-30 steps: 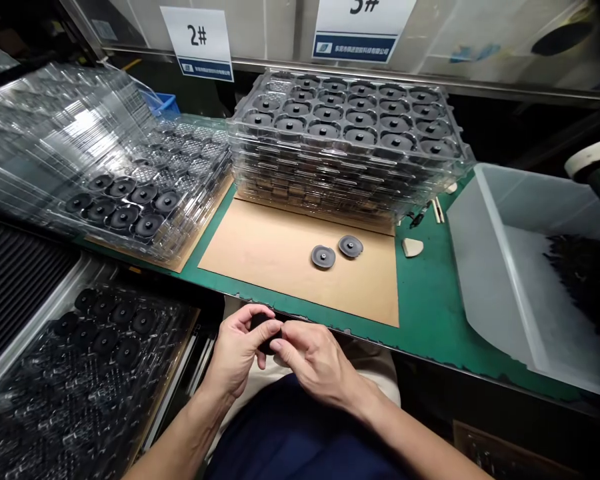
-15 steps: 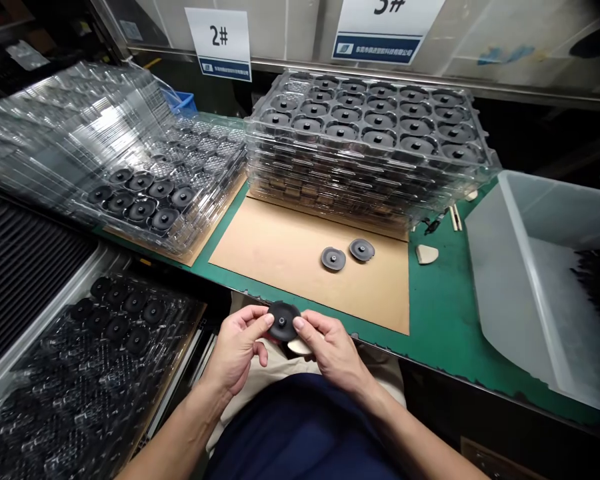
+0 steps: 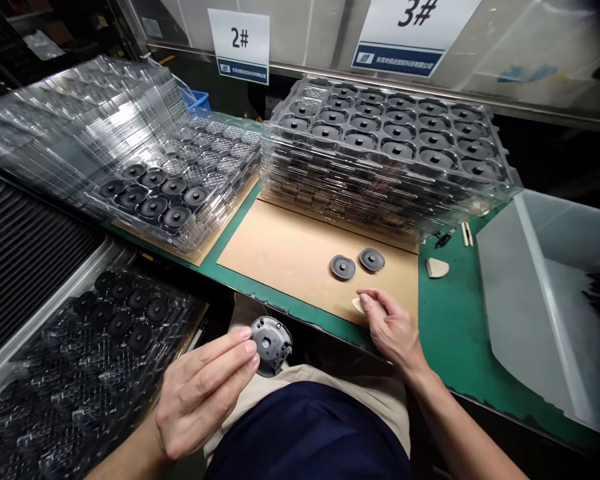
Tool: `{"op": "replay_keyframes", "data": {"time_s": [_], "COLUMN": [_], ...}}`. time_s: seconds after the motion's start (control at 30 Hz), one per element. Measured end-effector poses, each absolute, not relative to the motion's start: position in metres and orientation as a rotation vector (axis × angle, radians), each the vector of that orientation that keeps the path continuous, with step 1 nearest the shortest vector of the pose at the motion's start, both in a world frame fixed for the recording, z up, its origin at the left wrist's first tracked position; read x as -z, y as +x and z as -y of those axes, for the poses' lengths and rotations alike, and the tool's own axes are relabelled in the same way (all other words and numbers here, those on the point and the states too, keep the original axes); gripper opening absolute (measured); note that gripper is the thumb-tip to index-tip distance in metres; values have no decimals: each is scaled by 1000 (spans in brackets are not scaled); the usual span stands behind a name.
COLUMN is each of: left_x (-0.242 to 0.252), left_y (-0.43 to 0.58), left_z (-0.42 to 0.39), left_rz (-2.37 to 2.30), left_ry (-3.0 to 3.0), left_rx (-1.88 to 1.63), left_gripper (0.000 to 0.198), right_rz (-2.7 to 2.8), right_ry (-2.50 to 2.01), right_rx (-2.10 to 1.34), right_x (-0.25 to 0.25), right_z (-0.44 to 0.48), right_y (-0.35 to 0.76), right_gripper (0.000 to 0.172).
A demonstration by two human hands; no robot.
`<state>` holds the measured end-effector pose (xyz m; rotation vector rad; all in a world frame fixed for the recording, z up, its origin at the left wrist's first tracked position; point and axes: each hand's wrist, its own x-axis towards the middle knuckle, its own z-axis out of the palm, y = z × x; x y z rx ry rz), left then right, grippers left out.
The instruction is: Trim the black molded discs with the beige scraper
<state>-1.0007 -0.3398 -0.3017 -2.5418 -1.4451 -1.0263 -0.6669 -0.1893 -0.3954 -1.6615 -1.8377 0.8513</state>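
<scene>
The black disc (image 3: 274,348) is in your left hand (image 3: 205,387), just in front of the worktop (image 3: 457,327) and over your lap. That grip is clamped on one edge of the disc, with the fingers in front; the thumb is hidden. The side with little bumps and a round middle faces up at you. Your right hand (image 3: 390,327) is well apart from it, over the front of the brown card (image 3: 275,243), and its grip is squeezed on a small pale piece (image 3: 359,305). Two grey discs lie on the card near that hand, the left one (image 3: 343,267) just beside the right one (image 3: 372,260). To the right, a pale block (image 3: 437,268) sits on the green top, and past it stands a big see-through bin (image 3: 510,287). Behind the discs is a tall pile of clear trays (image 3: 380,167) full of round black parts.
</scene>
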Motion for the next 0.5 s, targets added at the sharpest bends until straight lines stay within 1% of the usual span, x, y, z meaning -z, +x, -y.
{"op": "replay_keyframes", "data": {"time_s": [0.13, 0.27, 0.4, 0.5], "left_x": [304, 309, 314, 312], "left_y": [-1005, -1007, -1004, -1008], "left_z": [337, 328, 310, 288], "left_rz": [1428, 1443, 1653, 1867], "left_ry": [-2512, -2512, -2386, -2248], "left_rx": [1027, 1083, 1292, 1451], "left_gripper": [76, 76, 78, 76], "right_rz": [1906, 1999, 2128, 2142], "right_ry": [-1692, -1605, -1438, -1397], "right_rx": [-699, -672, -520, -512], "right_x": [413, 431, 461, 493], "right_z": [181, 180, 182, 174], "right_y": [-637, -613, -589, -574], "right_gripper": [41, 38, 31, 30]}}
